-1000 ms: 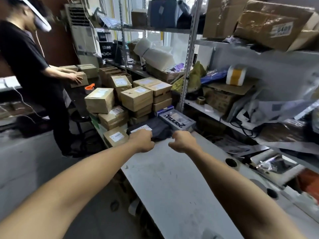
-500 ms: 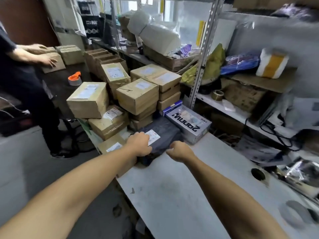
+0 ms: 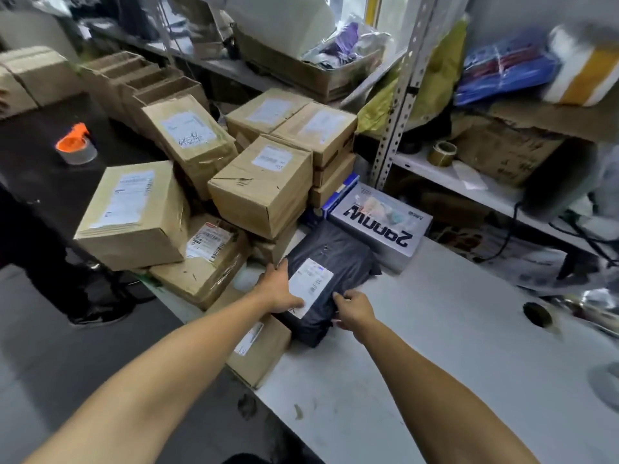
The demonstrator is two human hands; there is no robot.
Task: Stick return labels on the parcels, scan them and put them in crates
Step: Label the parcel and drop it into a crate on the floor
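A dark grey poly-bag parcel point(image 3: 330, 262) with a white label point(image 3: 310, 286) lies on the white table point(image 3: 435, 346), at its left edge. My left hand point(image 3: 279, 289) lies on the bag's left side, thumb on the label's lower corner and fingers along the bag's edge. My right hand point(image 3: 353, 309) grips the bag's near right edge with curled fingers. Several taped cardboard parcels point(image 3: 264, 185) with labels are stacked just behind and left of the bag. One more brown box point(image 3: 259, 349) lies under my left wrist.
A grey printed carton point(image 3: 380, 222) sits right behind the bag. Metal shelving point(image 3: 397, 112) with clutter runs along the right. An orange tape dispenser point(image 3: 75, 145) sits on a dark surface at left. A person's dark trouser leg and shoe point(image 3: 97, 313) stand on the floor at left.
The view has swung down and closer to the table. Both hands have come onto the grey bag, the left now spread over its labelled side, the right gripping its near edge.
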